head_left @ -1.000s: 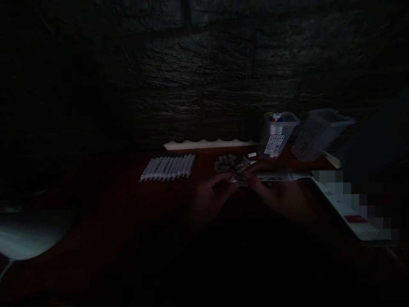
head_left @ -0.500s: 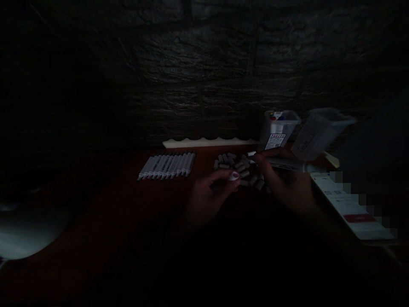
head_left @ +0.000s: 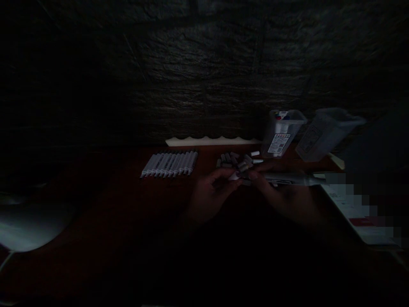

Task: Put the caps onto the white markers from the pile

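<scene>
My left hand (head_left: 212, 192) pinches a small white marker cap (head_left: 234, 175), its opening facing my right hand. A white marker (head_left: 284, 178) lies across my right hand (head_left: 283, 194), gripped between thumb and fingers, with its front end close to the cap. Whether marker and cap touch cannot be made out in the dim light. Just beyond both hands, several loose caps (head_left: 227, 158) are scattered in a pile. To the left, several uncapped-looking white markers (head_left: 169, 164) lie side by side in a neat row.
Behind my right hand stand a clear plastic box (head_left: 279, 143) holding white items and another clear box (head_left: 322, 136). A pale wavy-edged strip (head_left: 212, 141) runs along the stone-textured wall (head_left: 198, 76). A lit phone-like screen (head_left: 341, 204) lies right; a pale rounded object (head_left: 28, 226) sits left.
My right hand has brought the marker left and nearer, up to the cap in my left hand. My left hand keeps its pinch. The view has shifted slightly.
</scene>
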Tool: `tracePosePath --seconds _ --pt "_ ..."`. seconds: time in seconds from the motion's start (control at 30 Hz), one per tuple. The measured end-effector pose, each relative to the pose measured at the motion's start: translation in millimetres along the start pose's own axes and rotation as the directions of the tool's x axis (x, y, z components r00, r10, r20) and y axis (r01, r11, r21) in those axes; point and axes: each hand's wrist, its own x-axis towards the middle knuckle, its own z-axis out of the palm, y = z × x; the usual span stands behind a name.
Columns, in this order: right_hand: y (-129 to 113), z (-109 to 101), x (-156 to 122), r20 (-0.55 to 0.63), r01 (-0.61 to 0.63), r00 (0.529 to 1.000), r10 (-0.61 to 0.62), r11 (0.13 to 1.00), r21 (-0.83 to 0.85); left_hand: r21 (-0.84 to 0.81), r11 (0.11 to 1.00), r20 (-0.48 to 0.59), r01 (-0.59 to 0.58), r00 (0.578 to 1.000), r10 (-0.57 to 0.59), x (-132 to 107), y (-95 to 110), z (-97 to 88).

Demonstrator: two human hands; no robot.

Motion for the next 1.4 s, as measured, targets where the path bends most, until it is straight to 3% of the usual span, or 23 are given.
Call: tracePosePath --seconds 0.13,0.2,0.3,0.37,0.47,0.73,0.83,1.03,1.4 --pt "5 0 2 0.017 0.049 0.999 -0.048 0.997 -0.055 0.003 1.0 -0.01 -0.011 1.0 0.011 0 1 -1.8" --pt "12 -4 7 -0.046 0.027 0.998 -0.031 0.996 -0.08 -0.001 1.0 0.001 -0.016 1.0 0.016 -2 3 -1.3" --pt "21 -10 15 -0.235 -0.115 0.965 0.113 0.993 0.005 -0.004 1.0 0.061 -0.007 0.998 0.008 -6 5 1.1" --pt "23 -11 19 -0.28 -0.221 0.927 0.248 0.967 0.123 -0.02 1.0 0.081 0.021 0.997 -0.019 -7 5 1.9" --pt "18 -9 19 -0.232 -0.302 0.904 0.358 0.921 0.245 -0.053 0.997 0.074 0.052 0.996 -0.048 -5 2 0.5" --pt "10 -4 14 -0.062 -0.286 0.947 0.315 0.916 0.281 0.005 1.0 -0.012 -0.02 1.0 0.02 -1 7 -4.0" --pt "8 -4 15 -0.061 -0.279 0.948 0.313 0.907 0.315 0.061 0.997 -0.027 -0.048 0.998 0.05 0 10 -4.1" --pt "3 -5 16 -0.071 -0.309 0.931 0.359 0.875 0.372 0.157 0.988 -0.051 0.002 0.999 0.006 0 15 -4.7" --pt "0 -8 12 -0.03 -0.295 0.937 0.347 0.836 0.462 0.201 0.978 -0.024 -0.051 0.998 0.057 1 11 -6.6"
